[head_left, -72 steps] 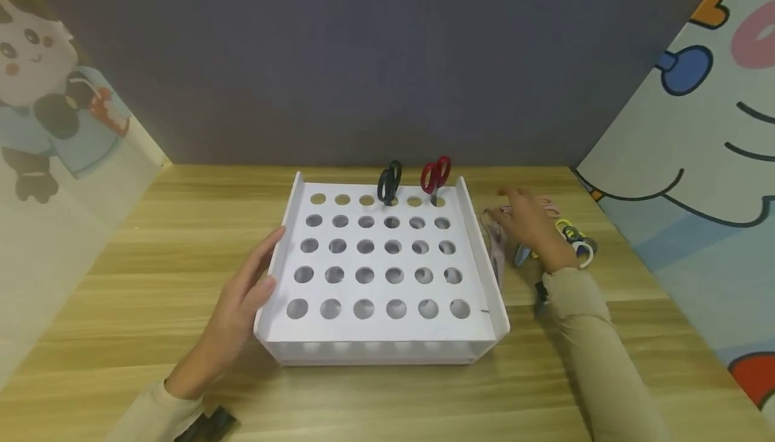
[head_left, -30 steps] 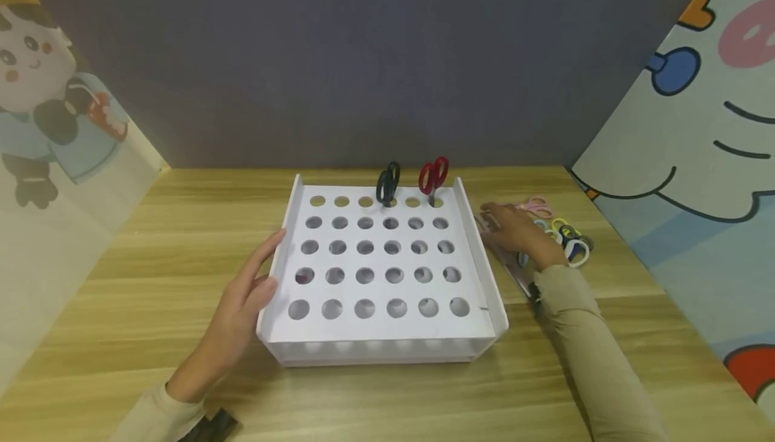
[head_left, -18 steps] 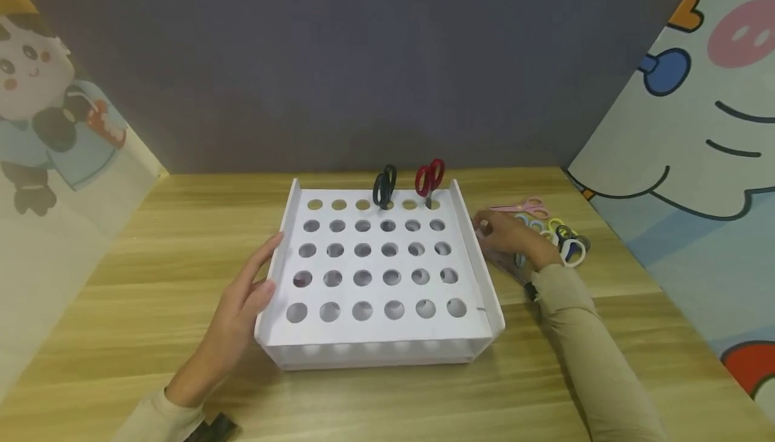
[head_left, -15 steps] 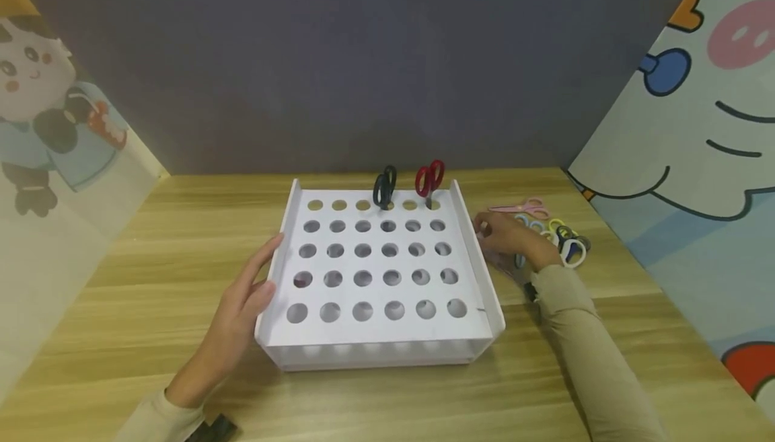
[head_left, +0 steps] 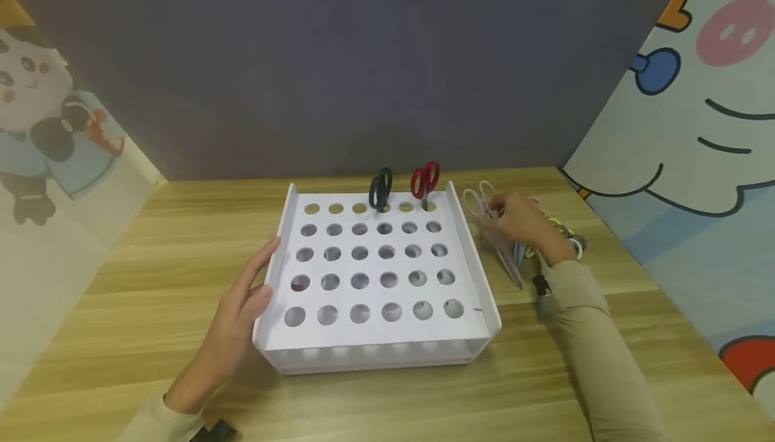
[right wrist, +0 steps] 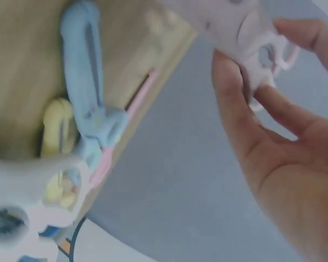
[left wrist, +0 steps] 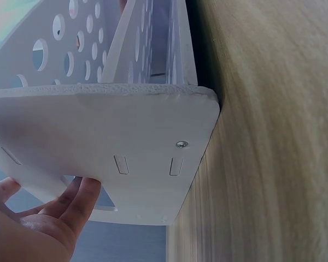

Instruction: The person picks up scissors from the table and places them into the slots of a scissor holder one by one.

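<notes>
In the head view, a white rack (head_left: 373, 267) with rows of round holes stands on the wooden table. My left hand (head_left: 233, 311) rests against its left side panel, fingers extended. The left wrist view shows fingertips at a cutout in that panel (left wrist: 147, 120). Just right of the rack, my right hand (head_left: 523, 218) pinches pale pink scissors (head_left: 507, 260) near the handles; the loops are up and the blades slant down toward me. Black-handled scissors (head_left: 380, 190) and red-handled scissors (head_left: 425, 181) stand in holes of the back row.
Beyond the right hand lies a pile of scissors (head_left: 569, 230), partly covered by it. The right wrist view shows light blue scissors (right wrist: 85, 71), yellow ones (right wrist: 57, 123) and white handles (right wrist: 38, 169). A grey panel (head_left: 363, 65) closes off the back.
The right hand has taken hold of the pale pink scissors beside the rack and raised their handles. The left hand keeps its place on the rack, while the head view has shifted slightly.
</notes>
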A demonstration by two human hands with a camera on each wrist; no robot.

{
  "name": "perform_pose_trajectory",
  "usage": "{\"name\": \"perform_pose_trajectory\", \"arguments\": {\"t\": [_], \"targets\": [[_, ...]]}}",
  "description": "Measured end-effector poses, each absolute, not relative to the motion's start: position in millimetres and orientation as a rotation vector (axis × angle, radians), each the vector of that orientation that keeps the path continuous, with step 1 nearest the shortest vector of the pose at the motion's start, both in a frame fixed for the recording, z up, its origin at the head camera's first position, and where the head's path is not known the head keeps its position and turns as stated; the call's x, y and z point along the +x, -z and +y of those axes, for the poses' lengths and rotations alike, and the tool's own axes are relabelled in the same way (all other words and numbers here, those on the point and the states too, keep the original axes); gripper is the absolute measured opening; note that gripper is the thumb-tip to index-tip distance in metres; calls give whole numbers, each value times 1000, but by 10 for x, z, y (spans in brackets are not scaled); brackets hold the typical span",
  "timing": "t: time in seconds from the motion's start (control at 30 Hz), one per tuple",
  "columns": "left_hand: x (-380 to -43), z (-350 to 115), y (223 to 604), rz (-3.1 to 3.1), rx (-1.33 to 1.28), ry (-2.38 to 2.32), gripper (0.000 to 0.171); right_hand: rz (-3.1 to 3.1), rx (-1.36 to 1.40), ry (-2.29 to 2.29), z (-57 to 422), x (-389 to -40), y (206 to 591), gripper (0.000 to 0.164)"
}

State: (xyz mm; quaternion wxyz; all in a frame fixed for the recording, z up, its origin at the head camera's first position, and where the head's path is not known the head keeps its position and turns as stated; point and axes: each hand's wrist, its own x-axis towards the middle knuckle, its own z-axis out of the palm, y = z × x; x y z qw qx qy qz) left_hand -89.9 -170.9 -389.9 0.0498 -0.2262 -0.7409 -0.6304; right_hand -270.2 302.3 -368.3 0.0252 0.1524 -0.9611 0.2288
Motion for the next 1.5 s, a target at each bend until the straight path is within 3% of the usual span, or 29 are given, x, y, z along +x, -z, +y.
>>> {"name": "perform_pose_trajectory", "arguments": {"t": [1.1, 1.23, 1.5], "targets": [[-890, -1713, 3902, -2240, -707, 1948, 56, -2599, 385, -912, 2789, -2275, 3055, 46], [-894, -1727, 3901, -2250, -696, 1938, 56, -2479, 427, -945, 2712, -2162, 2949, 40], [-912, -1712, 3910, -2232, -714, 1956, 56, -2230, 550, -954, 2576, -1912, 2726, 47]]}}
